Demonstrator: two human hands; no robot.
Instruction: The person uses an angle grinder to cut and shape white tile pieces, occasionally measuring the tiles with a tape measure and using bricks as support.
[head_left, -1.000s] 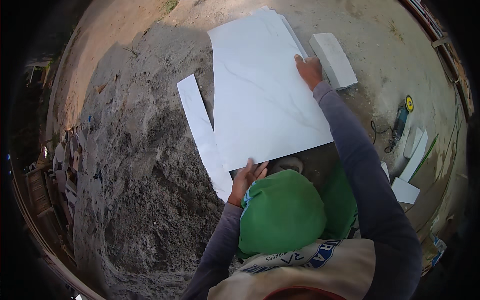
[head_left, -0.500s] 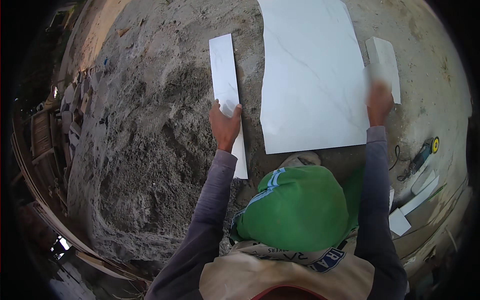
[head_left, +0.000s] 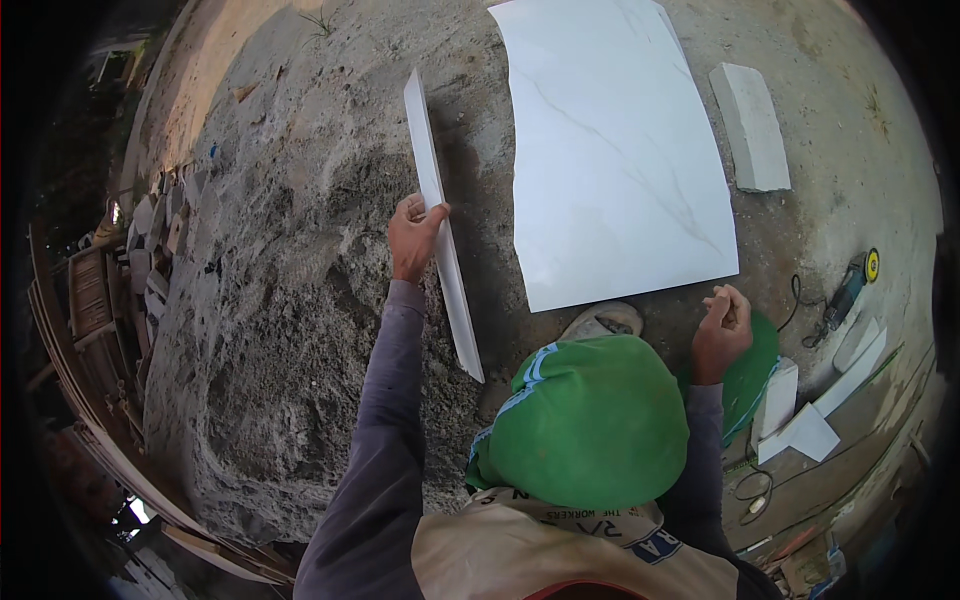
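— Left hand (head_left: 414, 240) clasps the strip (head_left: 456, 285) near mid-length, likely for balance, tilted almost on edge!
— Forearm (head_left: 385, 370) stretched forward over sand (head_left: 270, 340). And the tile (head_left: 620, 170)?
— Lying flat, right of the strip.
— Right hand (head_left: 722, 335)?
— Hovering off the tile's near corner, half-open, fingers curled; seemingly empty, though its palm is hard to see.

Print: shirt front (head_left: 560, 555) only, just below green knee (head_left: 600, 420) (landmark). Nearest knee: row of small dark caps (head_left: 585, 516). Under that, larger dark letters (head_left: 606, 528). Below + R of knee: big blue letters (head_left: 655, 545), partly lost in folds. Grinder (head_left: 848, 292), R of + above knee: markings, if any, too sm. to read.
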